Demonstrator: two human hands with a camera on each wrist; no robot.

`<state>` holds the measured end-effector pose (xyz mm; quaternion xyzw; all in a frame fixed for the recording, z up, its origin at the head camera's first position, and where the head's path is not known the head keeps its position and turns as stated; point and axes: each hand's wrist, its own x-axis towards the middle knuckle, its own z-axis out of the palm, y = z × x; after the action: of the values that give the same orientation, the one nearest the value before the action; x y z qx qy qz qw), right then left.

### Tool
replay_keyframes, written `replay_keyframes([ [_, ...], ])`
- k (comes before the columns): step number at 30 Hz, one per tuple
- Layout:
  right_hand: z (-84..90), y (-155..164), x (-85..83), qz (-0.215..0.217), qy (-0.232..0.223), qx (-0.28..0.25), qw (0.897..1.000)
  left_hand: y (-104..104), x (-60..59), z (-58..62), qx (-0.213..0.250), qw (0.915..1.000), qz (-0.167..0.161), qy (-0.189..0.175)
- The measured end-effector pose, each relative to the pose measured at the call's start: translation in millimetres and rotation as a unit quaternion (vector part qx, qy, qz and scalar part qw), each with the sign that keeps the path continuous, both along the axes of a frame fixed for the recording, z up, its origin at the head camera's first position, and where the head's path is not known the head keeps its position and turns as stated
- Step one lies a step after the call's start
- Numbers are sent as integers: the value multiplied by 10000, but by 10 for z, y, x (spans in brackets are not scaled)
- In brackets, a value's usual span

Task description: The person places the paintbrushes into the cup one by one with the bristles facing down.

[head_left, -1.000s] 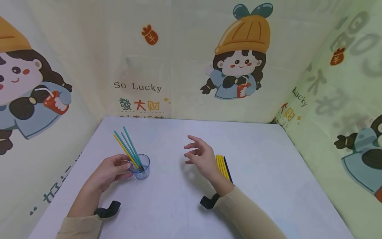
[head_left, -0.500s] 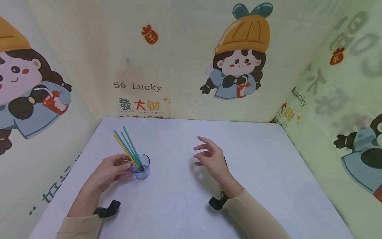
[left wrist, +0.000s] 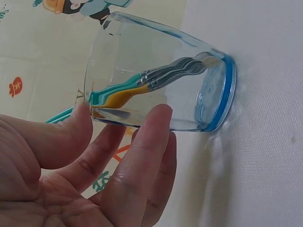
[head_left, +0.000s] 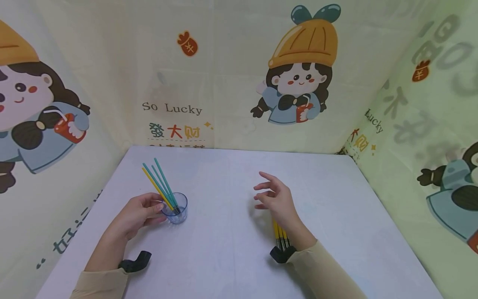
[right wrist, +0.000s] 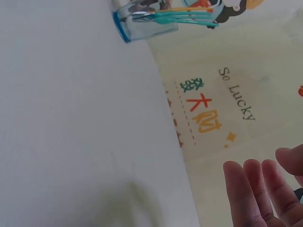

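A clear blue-tinted cup [head_left: 181, 216] stands upright on the left part of the table. Paintbrushes [left wrist: 130, 85] with teal and yellow handles lean in it, bristles down. My left hand [head_left: 140, 214] holds the cup's left side, thumb near the rim and fingertips against the wall. My right hand [head_left: 278, 199] hovers with fingers spread and slightly bent, nothing between them. Below its wrist lie several yellow-handled paintbrushes [head_left: 281, 232], ferrules toward me; the hand and forearm hide the rest. In the right wrist view the right fingers [right wrist: 244, 189] show at the lower right corner.
A white table [head_left: 213, 257] spreads under both hands. Printed cloth walls [head_left: 231, 83] rise at its back and sides. Dark curved wrist mounts [head_left: 135, 262] sit on both forearms, the right one overlapping the loose brushes' lower ends.
My right hand has shifted to the right, now covering the upper part of the loose brushes and uncovering their lower ends. The left hand and cup have stayed put.
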<state>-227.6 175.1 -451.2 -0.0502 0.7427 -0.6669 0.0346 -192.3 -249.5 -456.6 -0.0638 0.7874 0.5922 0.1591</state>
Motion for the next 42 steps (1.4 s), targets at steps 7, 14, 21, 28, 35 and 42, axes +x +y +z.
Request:
replay_keyframes([
  [7, -4, 108, 18, -153, -42, 308, 9994, -9, -5, 0, -28, 10000, -7, -16],
  [14, 8, 210, 45, -251, -52, 337, 9991, -10, -14, -10, -38, 10000, -5, 31],
  [21, 5, 328, 73, -441, -194, 597, 9971, -10, -10, -15, -6, 10000, -7, 17],
  [28, -43, 491, 100, -614, -150, 924, 9937, -7, -5, -3, 38, 10000, -37, 3],
  [35, -74, 584, 146, -827, -305, 1202, 9888, -1, 3, 22, -61, 10000, -19, -18],
  [42, -109, 659, 168, -971, -461, 1738, 9789, 7, 9, 33, -9, 10000, -55, -4],
])
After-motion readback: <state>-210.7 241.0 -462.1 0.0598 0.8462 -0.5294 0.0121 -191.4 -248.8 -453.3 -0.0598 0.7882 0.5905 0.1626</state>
